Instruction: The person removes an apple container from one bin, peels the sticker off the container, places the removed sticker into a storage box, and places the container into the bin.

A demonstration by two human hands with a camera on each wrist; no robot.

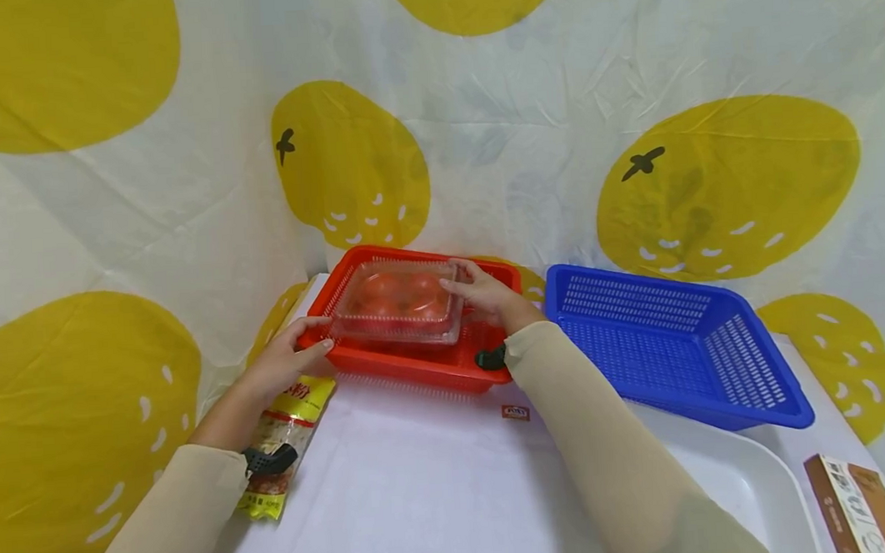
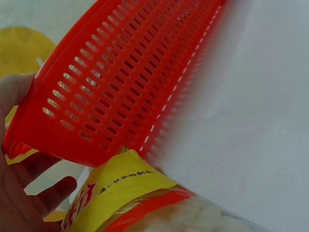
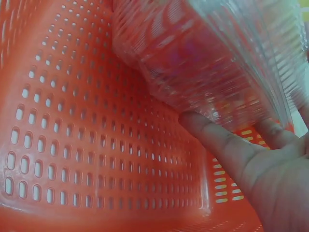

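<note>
Clear plastic box [image 1: 399,302] with red round fruit inside sits in the red basket [image 1: 417,357], centre of the head view, slightly tilted, its right end lifted off the basket floor. Right hand [image 1: 483,294] grips the box's right edge: thumb on the lid, fingers [image 3: 212,137] curled under its ribbed base, as the right wrist view shows. Left hand [image 1: 291,361] holds the basket's left corner, thumb over the rim, fingers beneath; left wrist view shows the palm [image 2: 14,193] against the basket's slotted outer wall [image 2: 111,82].

Yellow snack packet [image 1: 282,439] lies on the white table cover [image 1: 423,486], lower left, partly under the left forearm, its top end touching the basket's side. Blue basket [image 1: 671,344] stands just right of the red one, near but apart. White tray [image 1: 753,477] occupies the lower right, its rim near the blue basket. Brown carton [image 1: 856,505] lies at the lower right corner. Small red label [image 1: 515,411] lies on the cover below the red basket.
</note>
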